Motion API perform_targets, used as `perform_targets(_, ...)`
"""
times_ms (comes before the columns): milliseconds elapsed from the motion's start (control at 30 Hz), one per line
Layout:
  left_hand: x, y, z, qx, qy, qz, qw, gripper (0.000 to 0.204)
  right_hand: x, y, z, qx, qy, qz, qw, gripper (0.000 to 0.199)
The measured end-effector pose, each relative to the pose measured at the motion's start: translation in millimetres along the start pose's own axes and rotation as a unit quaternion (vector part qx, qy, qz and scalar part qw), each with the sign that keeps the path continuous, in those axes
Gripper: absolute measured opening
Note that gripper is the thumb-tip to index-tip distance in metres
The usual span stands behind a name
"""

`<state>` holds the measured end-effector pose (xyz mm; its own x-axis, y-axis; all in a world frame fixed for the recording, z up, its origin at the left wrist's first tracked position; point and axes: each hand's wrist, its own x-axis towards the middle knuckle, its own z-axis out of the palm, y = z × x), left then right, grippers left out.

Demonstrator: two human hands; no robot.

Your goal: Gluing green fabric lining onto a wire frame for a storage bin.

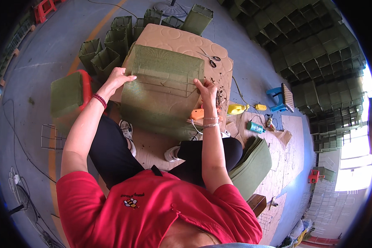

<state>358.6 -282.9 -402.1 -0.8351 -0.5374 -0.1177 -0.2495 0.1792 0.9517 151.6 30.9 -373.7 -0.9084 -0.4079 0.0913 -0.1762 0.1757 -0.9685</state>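
A sheet of sheer green mesh fabric [157,105] spreads over the near part of a cardboard-topped work surface [169,36] and hangs down toward my knees. Thin wire frame [165,85] lines show at the mesh, but whether the wire lies over or under it I cannot tell. My left hand [119,77] pinches the sheet's left edge between thumb and fingers. At the right edge, my right hand [206,89] is closed with its thumb on the mesh near the frame's corner. Black-handled scissors [212,63] lie on the cardboard beyond my right hand.
An orange tool [197,114] with a white cord sits beside my right wrist. Several green fabric boxes [116,39] stand at the far left. A stack of green sheets [254,165] leans by my right leg. Yellow bottle [236,109] and blue stool [280,99] are to the right.
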Motion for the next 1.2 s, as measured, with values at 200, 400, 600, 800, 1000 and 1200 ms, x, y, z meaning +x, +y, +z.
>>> perform_targets(200, -1.4, 2.7, 0.4, -0.031, -0.013, 0.004, 0.999, 0.025, -26.1, 5.3, 3.6, 0.027, -0.001, 0.015, 1.0, 0.028)
perform_targets(400, -19.7, 40.0, 2.7, -0.063, -0.032, -0.012, 0.997, 0.027, -20.5, 31.5, 1.1, -0.033, 0.037, -0.023, 0.999, 0.025)
perform_targets(600, -24.2, 41.0, -2.9, -0.026, -0.053, -0.064, 0.996, 0.037, -32.4, 28.9, 7.3, 0.089, 0.029, 0.03, 0.995, 0.023)
perform_targets(800, -33.8, 51.2, -1.0, -0.06, -0.051, -0.042, 0.996, 0.024, -36.3, 20.2, 5.7, 0.086, 0.018, 0.044, 0.995, 0.02)
perform_targets(1000, -27.6, 35.7, -4.9, -0.071, -0.042, -0.049, 0.995, 0.024, -37.7, 19.1, 2.4, 0.076, -0.002, 0.047, 0.996, 0.014)
perform_targets(1200, -21.8, 26.7, -6.6, -0.078, -0.048, -0.055, 0.994, 0.028, -39.6, 17.6, -0.6, 0.058, 0.004, 0.042, 0.997, 0.015)
